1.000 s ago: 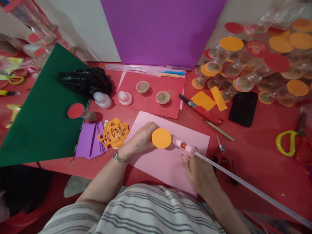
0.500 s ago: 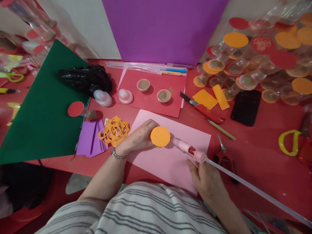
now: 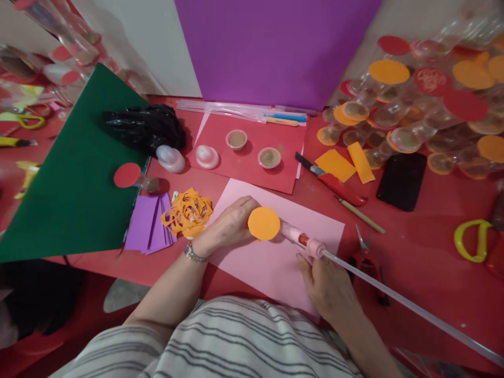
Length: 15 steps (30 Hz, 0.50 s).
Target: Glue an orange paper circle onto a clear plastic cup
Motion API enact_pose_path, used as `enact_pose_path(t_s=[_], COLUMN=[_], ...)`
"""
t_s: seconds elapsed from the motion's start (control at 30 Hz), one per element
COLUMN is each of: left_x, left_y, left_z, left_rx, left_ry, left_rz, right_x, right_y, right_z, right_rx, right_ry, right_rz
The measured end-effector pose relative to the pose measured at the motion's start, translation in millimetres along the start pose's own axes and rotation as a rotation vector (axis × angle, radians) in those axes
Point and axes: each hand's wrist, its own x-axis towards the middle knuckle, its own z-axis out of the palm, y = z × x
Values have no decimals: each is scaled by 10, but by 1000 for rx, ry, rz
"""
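Pink glue gun (image 3: 313, 247), gripped by the fingers of the right hand (image 3: 333, 289), points left at the orange disc (image 3: 263, 223); the left hand (image 3: 232, 227) holds it over the pink sheet (image 3: 252, 266), fingertips hidden, so a slipped nozzle (image 3: 285, 229) might burn them, or the long glue stick (image 3: 394, 295) swing the aim

This looks like a craft workspace, judging by the red table (image 3: 441, 262) strewn with purple paper strips (image 3: 140, 223), orange paper offcuts (image 3: 189, 212), a utility knife (image 3: 342, 189), yellow-handled scissors (image 3: 482, 241), a pink glue gun (image 3: 292, 233) and many clear plastic pieces (image 3: 407, 137) bearing red and orange discs.
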Motion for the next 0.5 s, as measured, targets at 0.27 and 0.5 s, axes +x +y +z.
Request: enact_pose_path(t_s=[0.27, 0.5], left_x=[6, 0], left_y=[-8, 4], left_z=[-12, -68], left_rx=[-16, -80], left_ry=[-1, -61], left_rz=[-5, 13], right_x=[77, -76], right_y=[19, 111], right_z=[102, -27], right_rx=[86, 126], right_ry=[66, 99], right_rz=[2, 21])
